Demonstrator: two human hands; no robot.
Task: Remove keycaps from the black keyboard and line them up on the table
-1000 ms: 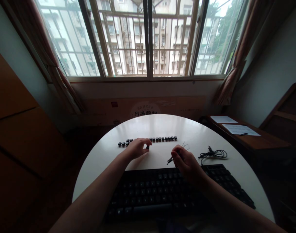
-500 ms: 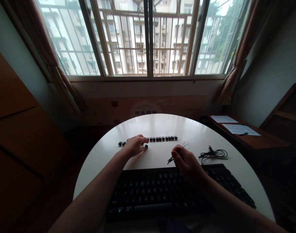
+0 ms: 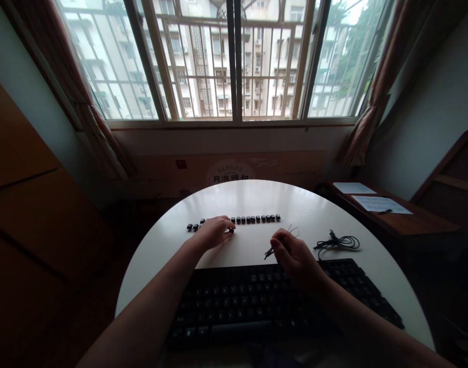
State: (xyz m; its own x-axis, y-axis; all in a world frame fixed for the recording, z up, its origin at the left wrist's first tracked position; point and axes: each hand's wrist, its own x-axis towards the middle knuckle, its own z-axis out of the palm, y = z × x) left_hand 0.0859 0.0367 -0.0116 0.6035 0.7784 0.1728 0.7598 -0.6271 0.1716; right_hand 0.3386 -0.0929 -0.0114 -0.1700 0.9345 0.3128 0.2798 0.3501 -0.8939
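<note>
My left hand (image 3: 215, 231) reaches over the white table, thumb and fingertips closed on a small black keycap (image 3: 231, 231) just in front of a row of keycaps (image 3: 252, 220). Part of that row is hidden behind the hand. To the right, my right hand (image 3: 291, 250) is wrapped round a keycap puller (image 3: 269, 253); its thin wire loops stick out above the fingers and its dark end points down to the left. Below both hands lies a black keyboard (image 3: 234, 301), with bare gaps in its top rows. My right forearm crosses over it.
A coiled black cable (image 3: 339, 242) lies on the round white table (image 3: 149, 276), right of my right hand. Beyond the table's right edge, sheets of paper (image 3: 381, 204) and a pen rest on a brown wooden surface. A barred window stands ahead.
My left thumb and fingers have drawn closer together around the keycap. The right hand with the puller has hardly moved.
</note>
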